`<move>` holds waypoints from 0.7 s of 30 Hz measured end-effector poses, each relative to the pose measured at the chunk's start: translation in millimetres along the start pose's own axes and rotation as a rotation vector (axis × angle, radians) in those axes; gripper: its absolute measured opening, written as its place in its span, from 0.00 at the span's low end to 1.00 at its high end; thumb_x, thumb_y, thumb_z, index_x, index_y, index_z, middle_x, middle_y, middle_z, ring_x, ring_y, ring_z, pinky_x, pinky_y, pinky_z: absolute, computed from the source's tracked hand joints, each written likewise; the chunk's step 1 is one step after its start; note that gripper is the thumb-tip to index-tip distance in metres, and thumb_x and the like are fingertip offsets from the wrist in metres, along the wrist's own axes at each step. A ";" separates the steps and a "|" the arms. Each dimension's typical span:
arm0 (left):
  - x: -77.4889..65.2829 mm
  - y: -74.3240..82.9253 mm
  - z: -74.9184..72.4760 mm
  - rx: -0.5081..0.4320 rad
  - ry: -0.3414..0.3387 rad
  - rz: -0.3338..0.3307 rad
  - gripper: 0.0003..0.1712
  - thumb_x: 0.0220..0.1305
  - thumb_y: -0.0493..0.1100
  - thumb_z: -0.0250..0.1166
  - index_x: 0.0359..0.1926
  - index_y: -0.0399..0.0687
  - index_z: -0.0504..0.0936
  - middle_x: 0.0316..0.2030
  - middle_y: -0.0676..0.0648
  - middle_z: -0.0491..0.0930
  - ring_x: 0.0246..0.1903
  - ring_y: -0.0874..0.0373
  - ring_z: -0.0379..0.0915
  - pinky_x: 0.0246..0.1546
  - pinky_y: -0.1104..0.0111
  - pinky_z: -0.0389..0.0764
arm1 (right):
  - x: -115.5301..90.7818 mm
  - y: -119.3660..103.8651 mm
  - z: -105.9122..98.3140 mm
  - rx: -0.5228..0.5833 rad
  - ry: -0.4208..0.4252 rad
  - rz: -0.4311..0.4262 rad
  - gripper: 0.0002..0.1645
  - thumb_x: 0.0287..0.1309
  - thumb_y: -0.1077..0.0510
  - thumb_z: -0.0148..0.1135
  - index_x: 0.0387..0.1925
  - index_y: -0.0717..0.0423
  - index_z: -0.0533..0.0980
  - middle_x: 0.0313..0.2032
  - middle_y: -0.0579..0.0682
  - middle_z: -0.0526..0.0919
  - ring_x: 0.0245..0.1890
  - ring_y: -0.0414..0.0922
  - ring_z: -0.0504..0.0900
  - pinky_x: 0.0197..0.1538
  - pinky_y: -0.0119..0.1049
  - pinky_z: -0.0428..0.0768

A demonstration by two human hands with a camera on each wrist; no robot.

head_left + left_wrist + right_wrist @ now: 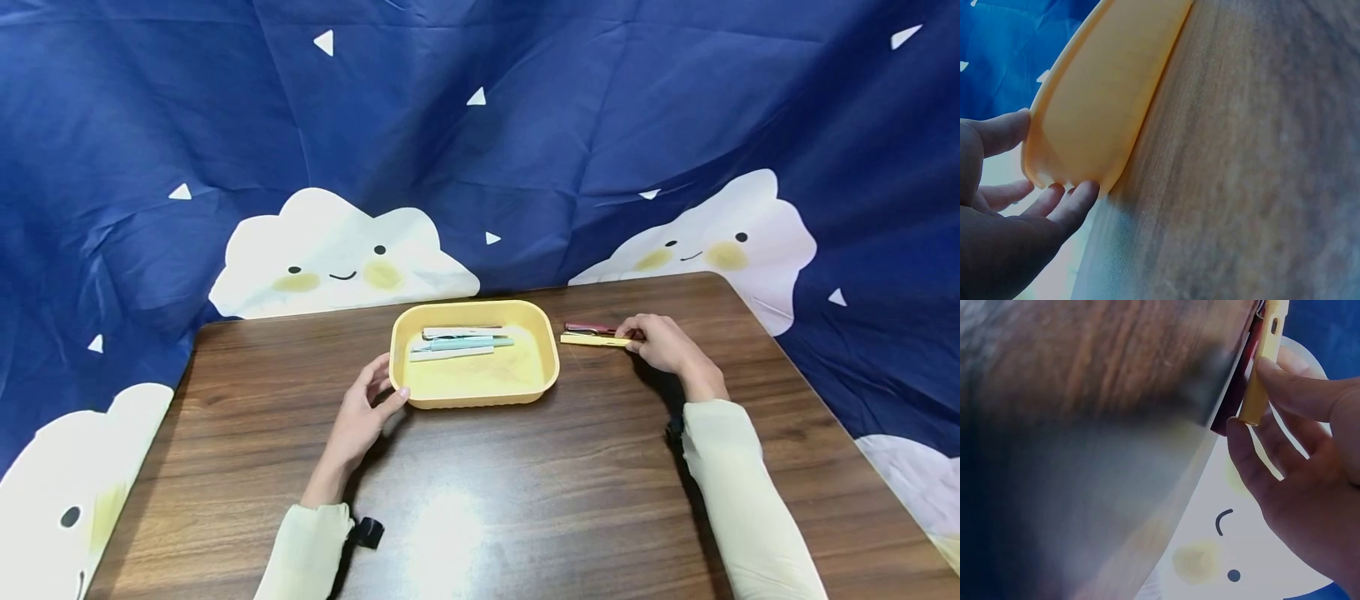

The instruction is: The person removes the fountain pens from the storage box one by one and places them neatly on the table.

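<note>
A shallow yellow plastic tray [465, 382] stands near the middle of the table. Inside it, a light blue pen [480, 342] lies between two white pens [450, 355]. My left hand [358, 419] holds the tray's left end, thumb at the front corner and fingers along the outer wall [1094, 106]. To the right of the tray, my right hand [667, 346] pinches the right end of a yellow pen [1265, 375] between thumb and fingers. A dark red pen [588, 327] lies close behind the yellow one, partly hidden by the fingers.
The brown wood-grain table [570, 483] has its far edge just behind the tray. A dark blue cloth [450, 150] printed with white clouds hangs behind and beside the table. Glare shows on the tabletop in front of the tray.
</note>
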State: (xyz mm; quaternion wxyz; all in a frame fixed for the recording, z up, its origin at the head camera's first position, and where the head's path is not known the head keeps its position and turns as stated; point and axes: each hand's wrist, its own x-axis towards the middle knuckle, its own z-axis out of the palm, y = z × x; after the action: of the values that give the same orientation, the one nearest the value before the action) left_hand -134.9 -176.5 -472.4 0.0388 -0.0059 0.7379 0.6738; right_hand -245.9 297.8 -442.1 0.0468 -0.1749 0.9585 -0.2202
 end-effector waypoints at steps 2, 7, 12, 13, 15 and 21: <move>-0.1 0.0 0.1 0.001 0.001 0.000 0.38 0.67 0.35 0.68 0.74 0.42 0.63 0.65 0.36 0.69 0.66 0.42 0.66 0.51 0.75 0.75 | 0.5 -0.5 0.2 0.001 -0.001 0.003 0.09 0.60 0.73 0.63 0.39 0.61 0.84 0.35 0.55 0.84 0.36 0.52 0.80 0.44 0.51 0.77; 0.0 0.6 0.3 0.001 0.001 -0.003 0.38 0.67 0.35 0.68 0.74 0.42 0.63 0.65 0.36 0.69 0.66 0.42 0.66 0.51 0.75 0.75 | 2.4 1.0 1.8 0.004 -0.010 0.010 0.09 0.60 0.73 0.64 0.39 0.61 0.83 0.35 0.56 0.84 0.36 0.52 0.80 0.44 0.51 0.77; 0.4 0.8 0.3 0.002 0.001 0.000 0.38 0.67 0.35 0.68 0.74 0.41 0.63 0.65 0.35 0.69 0.66 0.42 0.66 0.50 0.75 0.76 | 2.7 3.4 5.1 0.002 -0.013 0.017 0.09 0.59 0.73 0.64 0.39 0.61 0.83 0.35 0.56 0.84 0.36 0.52 0.79 0.44 0.50 0.76; 0.5 0.9 0.3 0.001 0.002 0.001 0.38 0.67 0.34 0.68 0.74 0.41 0.63 0.65 0.35 0.69 0.66 0.42 0.66 0.50 0.75 0.76 | 2.7 3.6 5.6 0.003 -0.012 0.019 0.09 0.59 0.73 0.64 0.39 0.61 0.83 0.35 0.56 0.84 0.36 0.52 0.79 0.44 0.51 0.76; 0.6 0.4 0.4 0.001 0.001 0.000 0.38 0.67 0.34 0.68 0.74 0.41 0.63 0.65 0.35 0.69 0.66 0.41 0.66 0.50 0.75 0.76 | 2.8 3.5 6.2 0.005 -0.010 0.024 0.09 0.59 0.73 0.64 0.40 0.61 0.83 0.36 0.56 0.84 0.36 0.52 0.79 0.44 0.51 0.76; 0.2 0.1 0.6 -0.005 0.002 -0.003 0.38 0.67 0.34 0.68 0.74 0.42 0.63 0.65 0.35 0.69 0.66 0.42 0.66 0.50 0.75 0.76 | 5.6 3.9 6.6 -0.001 -0.001 0.022 0.09 0.60 0.73 0.63 0.39 0.61 0.83 0.36 0.56 0.84 0.37 0.53 0.80 0.45 0.52 0.77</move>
State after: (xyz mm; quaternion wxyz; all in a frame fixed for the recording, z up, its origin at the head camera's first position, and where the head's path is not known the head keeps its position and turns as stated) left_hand -135.1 -175.9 -472.5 0.0390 -0.0078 0.7364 0.6754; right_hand -251.3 296.5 -449.8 0.0496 -0.1646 0.9605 -0.2188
